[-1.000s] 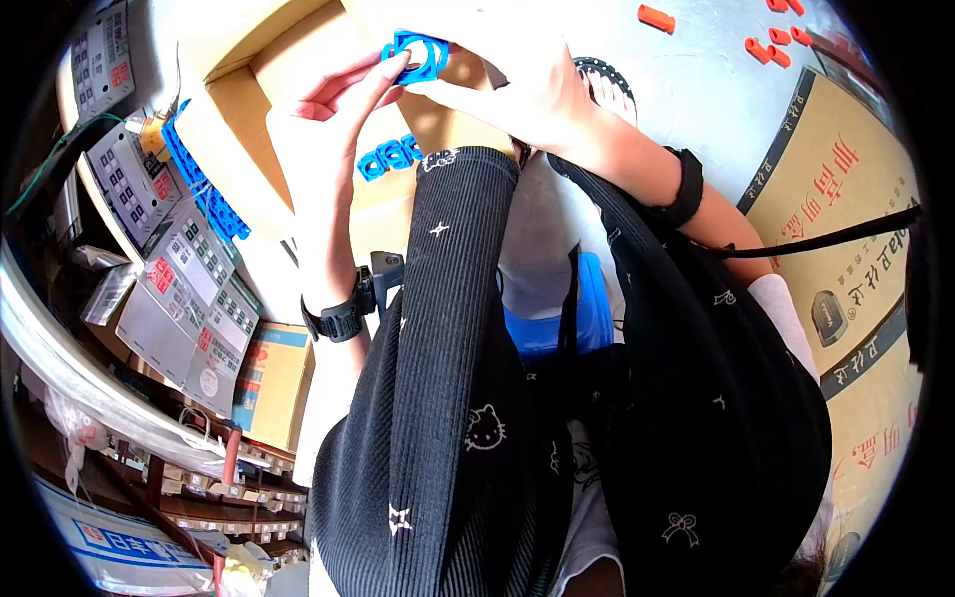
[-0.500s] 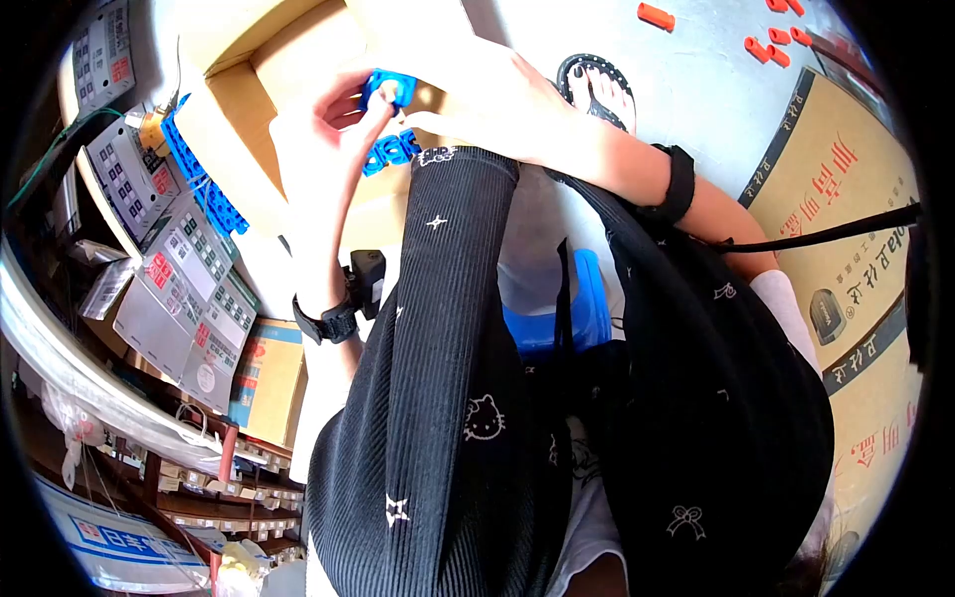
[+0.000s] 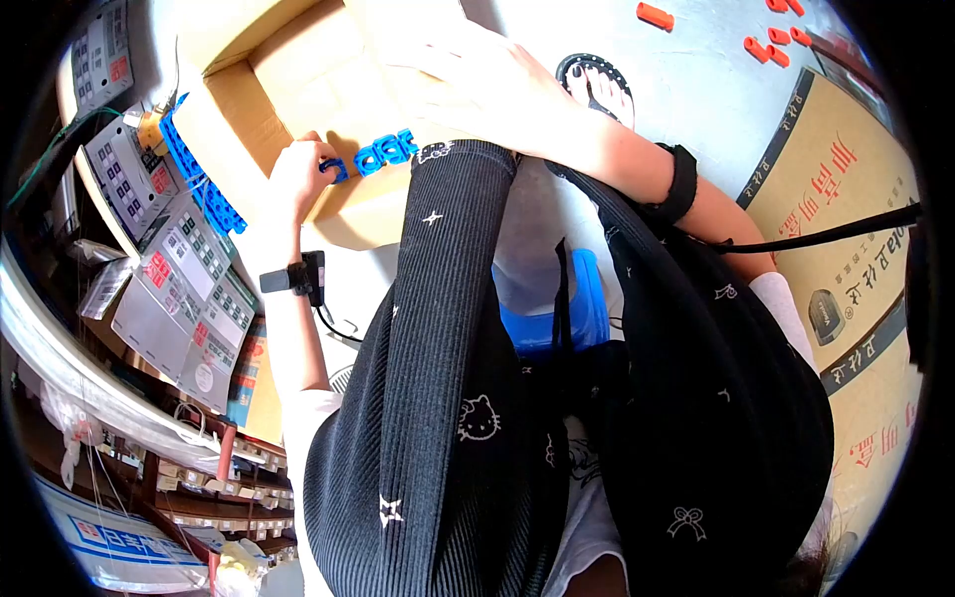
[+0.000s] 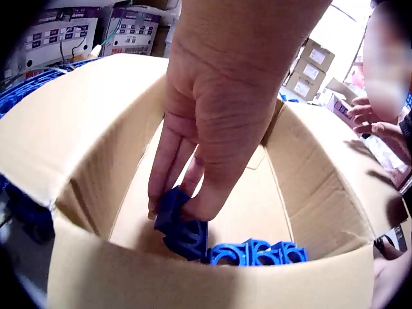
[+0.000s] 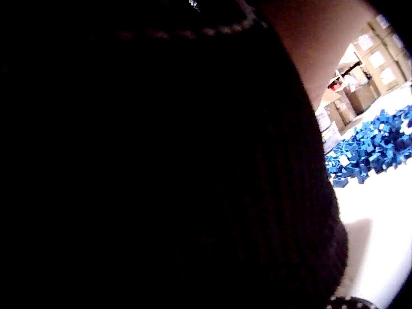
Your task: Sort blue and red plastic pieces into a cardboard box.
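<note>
Inside the cardboard box [image 3: 236,111], my left hand [image 3: 300,177] pinches a blue plastic part [image 3: 338,171] between thumb and fingers. In the left wrist view that hand [image 4: 215,122] reaches down with the blue part [image 4: 174,209] at the box floor, at the end of a row of blue parts [image 4: 257,252]. The same row [image 3: 386,151] shows in the head view beside the dark trouser leg. My right hand [image 3: 468,85] is over the box's right side, fingers extended, with nothing visible in it. The right wrist view is mostly dark cloth.
Blue parts [image 3: 204,184] stand stacked left of the box. Several red tubes [image 3: 656,17] lie on the floor at the upper right. A blue stool [image 3: 557,318] is between the legs, and a blue heap [image 5: 373,147] shows in the right wrist view. Printed cartons [image 3: 831,209] lie right.
My left hand has moved down and left into the box, carrying the blue part away from the right hand. The right hand has let go of it and shifted slightly.
</note>
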### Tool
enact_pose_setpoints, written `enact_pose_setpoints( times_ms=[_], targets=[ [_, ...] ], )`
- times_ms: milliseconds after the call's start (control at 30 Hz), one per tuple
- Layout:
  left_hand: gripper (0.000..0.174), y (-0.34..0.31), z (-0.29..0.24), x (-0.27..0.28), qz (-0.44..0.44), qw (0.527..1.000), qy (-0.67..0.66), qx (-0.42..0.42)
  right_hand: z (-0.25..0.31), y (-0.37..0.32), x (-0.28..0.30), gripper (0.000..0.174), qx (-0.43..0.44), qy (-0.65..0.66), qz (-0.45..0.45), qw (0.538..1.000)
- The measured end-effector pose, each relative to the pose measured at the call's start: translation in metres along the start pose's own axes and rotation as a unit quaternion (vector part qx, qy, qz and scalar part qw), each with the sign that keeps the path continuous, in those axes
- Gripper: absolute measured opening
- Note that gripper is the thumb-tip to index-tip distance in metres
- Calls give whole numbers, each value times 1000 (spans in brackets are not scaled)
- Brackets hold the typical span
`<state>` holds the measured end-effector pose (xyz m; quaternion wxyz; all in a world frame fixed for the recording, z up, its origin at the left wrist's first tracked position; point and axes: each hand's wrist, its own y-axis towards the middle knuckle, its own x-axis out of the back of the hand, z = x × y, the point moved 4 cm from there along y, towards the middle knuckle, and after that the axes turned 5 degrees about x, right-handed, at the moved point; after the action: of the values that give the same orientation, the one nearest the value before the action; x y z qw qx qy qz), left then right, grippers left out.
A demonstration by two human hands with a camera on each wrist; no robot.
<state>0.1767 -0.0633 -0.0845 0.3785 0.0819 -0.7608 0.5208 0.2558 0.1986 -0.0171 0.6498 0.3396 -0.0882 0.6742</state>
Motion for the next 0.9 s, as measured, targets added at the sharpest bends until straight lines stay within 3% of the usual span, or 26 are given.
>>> enact_pose_setpoints(
  times_ms=[100, 567, 900],
  targets=[
    [22, 4, 1, -15, 33, 999, -4, -2, -1, 0, -1, 41, -6, 0, 13, 1000],
    [15, -9, -8, -18, -95, 995, 5, -31, -2, -1, -5, 38, -10, -2, 28, 1000],
    [15, -10, -4, -24, -70, 997, -45, 6, -3, -2, -5, 38, -14, 11, 32, 999]
  ],
)
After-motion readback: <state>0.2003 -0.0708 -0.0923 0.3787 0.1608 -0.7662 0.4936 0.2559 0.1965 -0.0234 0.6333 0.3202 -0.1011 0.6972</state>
